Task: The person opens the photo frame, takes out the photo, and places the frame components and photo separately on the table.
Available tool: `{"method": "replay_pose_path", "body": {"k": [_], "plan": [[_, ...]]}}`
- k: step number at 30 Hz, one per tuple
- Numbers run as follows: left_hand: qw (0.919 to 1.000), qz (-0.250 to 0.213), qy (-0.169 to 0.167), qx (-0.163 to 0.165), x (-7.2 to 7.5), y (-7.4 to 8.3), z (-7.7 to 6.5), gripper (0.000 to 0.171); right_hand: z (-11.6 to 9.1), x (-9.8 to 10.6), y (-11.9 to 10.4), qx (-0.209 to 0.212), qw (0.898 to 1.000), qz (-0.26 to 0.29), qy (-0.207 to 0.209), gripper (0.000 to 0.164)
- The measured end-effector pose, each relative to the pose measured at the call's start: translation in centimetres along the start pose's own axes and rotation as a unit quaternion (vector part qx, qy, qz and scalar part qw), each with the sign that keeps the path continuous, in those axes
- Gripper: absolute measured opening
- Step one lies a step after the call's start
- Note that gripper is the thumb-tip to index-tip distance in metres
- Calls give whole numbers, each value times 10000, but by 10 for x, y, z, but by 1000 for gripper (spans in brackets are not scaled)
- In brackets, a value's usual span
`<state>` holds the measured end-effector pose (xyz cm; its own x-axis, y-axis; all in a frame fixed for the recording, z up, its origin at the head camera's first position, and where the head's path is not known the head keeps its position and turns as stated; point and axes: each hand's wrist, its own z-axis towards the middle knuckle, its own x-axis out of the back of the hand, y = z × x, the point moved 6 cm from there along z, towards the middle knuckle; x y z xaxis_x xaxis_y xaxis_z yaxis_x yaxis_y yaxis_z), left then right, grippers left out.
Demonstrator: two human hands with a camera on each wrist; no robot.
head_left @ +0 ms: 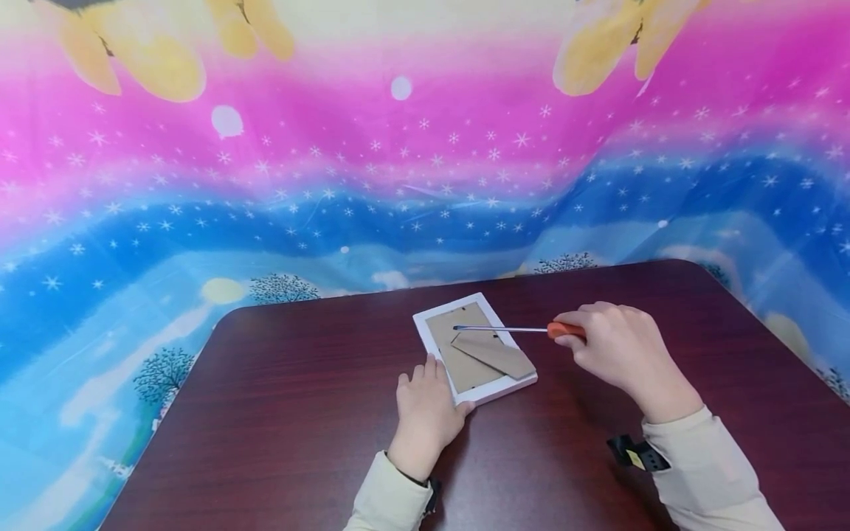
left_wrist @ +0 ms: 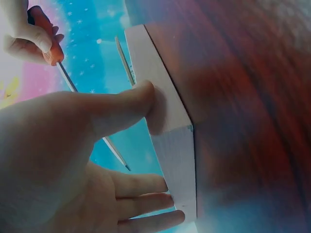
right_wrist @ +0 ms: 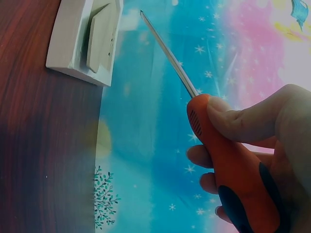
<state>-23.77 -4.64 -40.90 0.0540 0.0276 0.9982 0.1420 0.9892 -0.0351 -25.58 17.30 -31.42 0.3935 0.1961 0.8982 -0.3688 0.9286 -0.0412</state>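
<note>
The frame point(head_left: 498, 387) lies back-up on the dark, reddish bench point(head_left: 299, 391), turned at an angle, its white border around a brown board point(head_left: 461, 365). The stand point(head_left: 498, 355) on that board tilts up off it. The left hand point(head_left: 428, 405) is unclenched at the frame's near left corner: thumb pressed to the near side, straight fingers touching the left side. The right hand point(head_left: 617, 343) grasps the screwdriver point(right_wrist: 231, 160) by its orange and black handle, fingers and thumb curled round it. The shaft reaches leftward over the frame, and the tip hangs above the board, apart from it. Black straps point(head_left: 654, 457) circle both wrists at the pale sleeves point(head_left: 707, 468). Behind the bench hangs a pink and blue cloth point(head_left: 372, 169) printed with snowflakes and trees.
</note>
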Motion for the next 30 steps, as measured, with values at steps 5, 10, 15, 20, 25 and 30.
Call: {"method": "replay_pose_path", "body": {"k": [5,10,15,20,25,30], "plan": [[9999,-7,46,-108,1,-3,1,91,0,-1,-1,10,10000,16,7,22],[9964,-673,56,-504,3,-14,3,85,0,-1,-1,10,10000,16,-6,23],[9849,-1408,35,-1006,4,-24,7,76,0,-2,-1,-6,10000,29,-39,23],[9797,-1481,175,-1343,3,-26,10,71,1,-3,-3,11,10000,34,-39,24],[9797,-1470,152,-1352,-1,-26,10,68,1,-4,-3,-35,9999,54,-105,25],[9824,-1312,203,-1315,-4,-21,10,66,0,-5,-3,-45,9998,96,-161,25]]}}
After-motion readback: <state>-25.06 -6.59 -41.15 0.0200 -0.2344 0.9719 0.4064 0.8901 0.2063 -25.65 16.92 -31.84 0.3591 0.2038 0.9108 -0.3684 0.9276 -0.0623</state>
